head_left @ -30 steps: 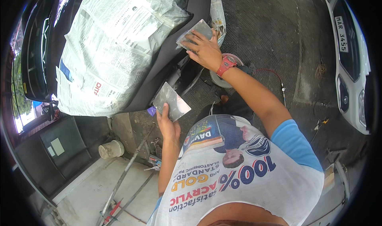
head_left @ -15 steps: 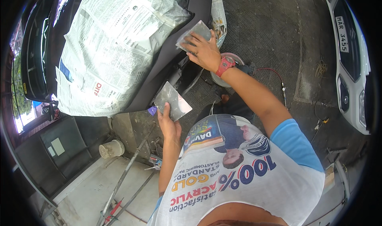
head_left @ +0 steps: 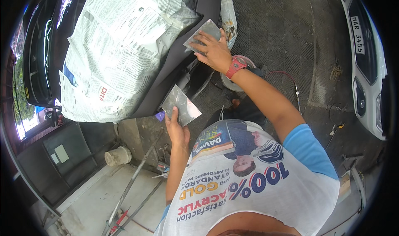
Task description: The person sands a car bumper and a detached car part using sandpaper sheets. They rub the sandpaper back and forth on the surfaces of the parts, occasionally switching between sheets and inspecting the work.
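My right hand (head_left: pixel 213 51), with a red watch on its wrist, presses a flat grey spreader (head_left: pixel 202 33) against the dark car body panel (head_left: pixel 178 57). My left hand (head_left: pixel 178 130) holds a flat grey mixing board (head_left: pixel 181 106) smeared with grey filler, lower down beside the panel's edge. Sheets of newspaper (head_left: pixel 120 49) mask most of the dark car to the left of the panel.
A white car (head_left: pixel 365 57) stands at the right. A pale bucket (head_left: pixel 117 156), metal rods (head_left: pixel 133 186) and small tools lie on the concrete floor at lower left. A round red-rimmed container (head_left: pixel 245 63) and a red hose (head_left: pixel 286 80) lie on the dark ground beyond my right arm.
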The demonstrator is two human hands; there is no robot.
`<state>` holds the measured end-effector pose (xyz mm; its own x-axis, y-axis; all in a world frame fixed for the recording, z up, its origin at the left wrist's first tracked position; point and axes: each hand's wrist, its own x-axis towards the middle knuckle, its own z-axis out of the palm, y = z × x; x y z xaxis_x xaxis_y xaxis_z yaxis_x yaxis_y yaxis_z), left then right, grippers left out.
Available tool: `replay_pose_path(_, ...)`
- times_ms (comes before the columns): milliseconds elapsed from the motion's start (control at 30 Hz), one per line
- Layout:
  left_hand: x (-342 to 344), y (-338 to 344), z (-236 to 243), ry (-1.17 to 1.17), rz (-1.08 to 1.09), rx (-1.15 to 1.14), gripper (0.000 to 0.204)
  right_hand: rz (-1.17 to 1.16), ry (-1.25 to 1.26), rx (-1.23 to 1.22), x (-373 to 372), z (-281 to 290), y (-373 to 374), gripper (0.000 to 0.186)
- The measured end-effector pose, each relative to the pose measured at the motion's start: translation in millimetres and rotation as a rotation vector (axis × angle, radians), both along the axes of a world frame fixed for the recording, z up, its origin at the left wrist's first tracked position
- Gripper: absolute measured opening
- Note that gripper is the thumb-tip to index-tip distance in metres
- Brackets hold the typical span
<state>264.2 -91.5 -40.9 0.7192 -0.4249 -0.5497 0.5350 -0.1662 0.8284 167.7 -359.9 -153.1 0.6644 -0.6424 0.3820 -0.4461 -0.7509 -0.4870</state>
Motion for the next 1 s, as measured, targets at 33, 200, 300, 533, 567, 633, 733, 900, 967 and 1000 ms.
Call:
replay_pose_path(33,0.2,0.7,-0.3,-0.002,-0.003,0.0,0.049,-0.001,0.007,-0.006,0.4,-2.3,2.0,0.044)
replay_pose_path(200,2.2,-0.2,1.8,0.004,0.003,-0.002,0.051,0.03,0.044,0.015,-11.5,-22.5,17.5,0.045)
replay_pose_path(300,1.7,-0.7,2.1,0.014,0.001,-0.007,0.052,0.038,0.054,0.047,-23.6,-18.2,17.4,0.045)
replay_pose_path(533,-1.4,-0.8,-2.6,0.027,-0.011,0.005,0.053,-0.026,-0.018,0.039,-6.4,5.6,0.6,0.044)
replay_pose_path(567,-1.0,-0.9,-2.5,0.025,-0.013,0.006,0.053,-0.021,-0.007,0.04,-2.3,8.5,0.2,0.044)
replay_pose_path(633,-0.5,0.0,-2.3,0.025,-0.013,0.007,0.053,-0.01,0.019,0.036,-0.3,7.9,2.8,0.044)
replay_pose_path(733,0.1,-1.1,-0.6,0.031,0.0,0.011,0.054,0.013,0.051,0.018,-2.8,-0.6,13.4,0.044)
replay_pose_path(900,2.0,-1.6,-1.6,0.016,-0.001,0.001,0.053,0.057,0.073,0.022,-22.3,-20.1,12.5,0.047)
replay_pose_path(967,1.7,-3.3,-0.8,0.013,-0.003,-0.002,0.053,0.017,0.016,0.029,-22.8,-17.2,8.6,0.047)
replay_pose_path(1000,1.3,-3.3,-0.8,0.015,-0.005,0.0,0.053,-0.005,-0.01,0.034,-24.0,-13.9,7.1,0.046)
